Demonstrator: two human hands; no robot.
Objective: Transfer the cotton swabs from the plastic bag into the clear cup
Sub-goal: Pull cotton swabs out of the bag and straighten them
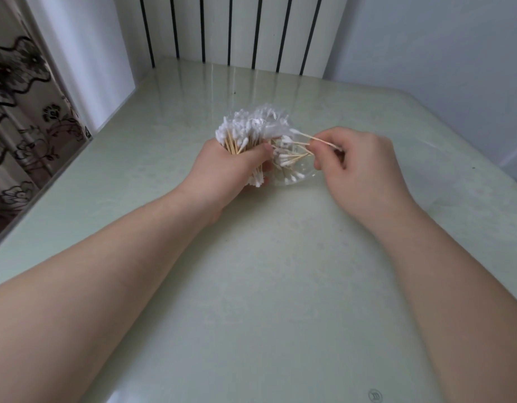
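Swabs: left hand grips bag, right hand pinches a few over cup; splayed sticks could miss, spilling onto worktop.

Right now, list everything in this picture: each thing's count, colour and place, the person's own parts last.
Table: one, pale green, under everything.
Clear cup: one, transparent, on the table, centre.
Swabs in cup: several, white and wood, inside it.
Swab bundle: many, white tips on wooden sticks, gripped just left of the cup.
Plastic bag: one, clear, around the bundle's far end.
Loose swabs: a few, white and wood, pinched above the cup.
Slatted panel: one, white with dark gaps, behind the table.
Curtain: one, beige with black flowers, far left.
Left hand: one, left of the cup, gripping the bundle.
Right hand: one, right of the cup, pinching the loose swabs.
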